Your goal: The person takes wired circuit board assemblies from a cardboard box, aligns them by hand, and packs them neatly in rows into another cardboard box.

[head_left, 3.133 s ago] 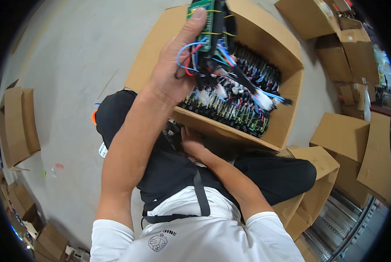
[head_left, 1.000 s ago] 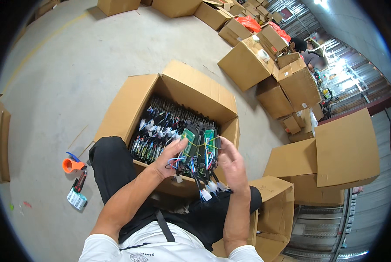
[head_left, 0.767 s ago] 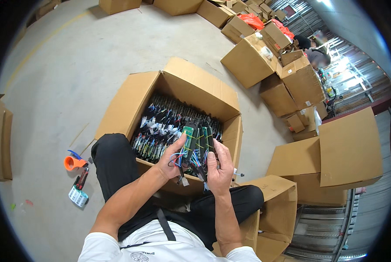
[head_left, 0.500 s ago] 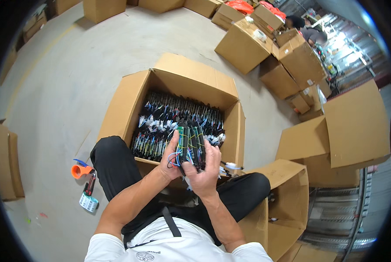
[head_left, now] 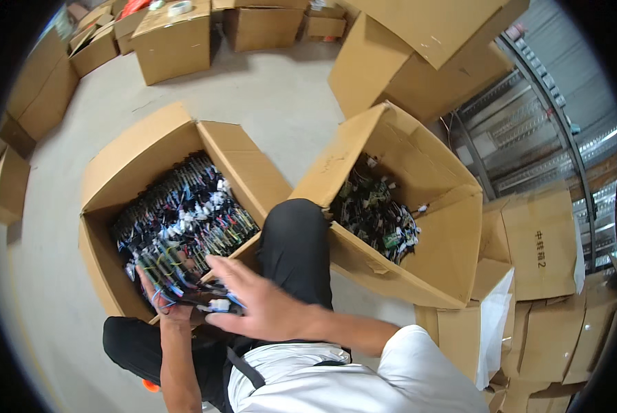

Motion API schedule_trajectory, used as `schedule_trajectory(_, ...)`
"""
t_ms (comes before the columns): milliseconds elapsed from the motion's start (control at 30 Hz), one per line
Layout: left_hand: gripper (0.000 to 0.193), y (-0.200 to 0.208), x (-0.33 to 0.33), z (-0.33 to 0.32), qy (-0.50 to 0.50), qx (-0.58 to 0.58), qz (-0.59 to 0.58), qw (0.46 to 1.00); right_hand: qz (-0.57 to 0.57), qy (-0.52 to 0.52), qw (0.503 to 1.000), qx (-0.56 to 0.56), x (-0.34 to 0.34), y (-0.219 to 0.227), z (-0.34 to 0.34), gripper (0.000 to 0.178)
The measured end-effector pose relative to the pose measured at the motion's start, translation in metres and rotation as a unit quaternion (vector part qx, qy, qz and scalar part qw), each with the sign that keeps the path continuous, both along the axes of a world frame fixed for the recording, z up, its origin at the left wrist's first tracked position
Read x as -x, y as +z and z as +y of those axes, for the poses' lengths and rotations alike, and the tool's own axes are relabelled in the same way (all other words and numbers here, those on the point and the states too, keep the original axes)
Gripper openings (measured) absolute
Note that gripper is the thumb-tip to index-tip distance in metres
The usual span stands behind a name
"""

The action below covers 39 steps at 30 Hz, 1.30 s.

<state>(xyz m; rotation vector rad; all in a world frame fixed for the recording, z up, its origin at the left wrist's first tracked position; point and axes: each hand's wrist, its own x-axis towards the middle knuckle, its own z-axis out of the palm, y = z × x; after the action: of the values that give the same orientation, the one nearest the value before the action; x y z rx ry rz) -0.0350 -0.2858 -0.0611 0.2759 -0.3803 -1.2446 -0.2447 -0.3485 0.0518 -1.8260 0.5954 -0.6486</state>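
Cupping a banded stack of circuit boards [head_left: 168, 270] in the left hand [head_left: 165, 304], clasping its sides with the fingers from the wired end, over the near part of the packed carton [head_left: 243, 162]. Hovering with the right hand [head_left: 260, 306], blurred and with fingers and thumb apart, just outside the near wall of the packed carton; leaving unclear whether brushing the loose wires and white plug [head_left: 219, 305] dangling from the stack. Probably feeling light enough for one palm, staying stiff along the boards but going limp at the trailing wires. Possibly sliding a little between layers, depending on the thin yellow bands for grip. Looking most fragile at the exposed board faces and wire joints, so calling for a hold round the outer long edges, squeezing all layers together evenly, rather than tugging at wires or bands. Also showing rows of similar boards [head_left: 181, 186] inside the packed carton, and loose wired boards [head_left: 377, 206] lying in a second carton [head_left: 453, 220] to its right, beyond a knee [head_left: 296, 237].
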Motion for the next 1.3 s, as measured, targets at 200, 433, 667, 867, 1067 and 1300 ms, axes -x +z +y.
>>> schedule_trajectory(200, 0.072, -0.006, -0.004, 0.014, -0.015, -0.084, 0.098, 0.992, 0.007, -0.317, 0.947, 0.054, 0.164, 0.043, -0.154, 0.025)
schedule_trajectory(433, 0.062, -0.022, 0.029, 0.023, -0.056, -0.088, 0.178, 0.979, 0.422, -0.127, 0.851, 0.285, 0.275, -0.172, -0.237, 0.027)
schedule_trajectory(667, 0.061, -0.007, 0.049, -0.002, -0.012, -0.169, 0.102, 0.980, 0.348, 0.106, 0.707, 0.607, 0.245, -0.267, -0.263, 0.023)
schedule_trajectory(867, 0.060, -0.010, 0.038, 0.010, -0.010, -0.149, 0.120, 0.982, 0.516, 0.098, 0.767, 0.369, 0.256, -0.205, -0.290, 0.017)
schedule_trajectory(1067, 0.064, -0.029, 0.044, 0.019, -0.031, -0.152, 0.161, 0.975, 0.575, 0.256, 0.677, 0.381, 0.278, -0.154, -0.251, 0.009)
schedule_trajectory(1300, 0.065, -0.022, 0.057, -0.004, -0.017, -0.170, 0.130, 0.977, 0.386, 0.125, 0.804, 0.436, 0.337, -0.278, -0.196, 0.022)
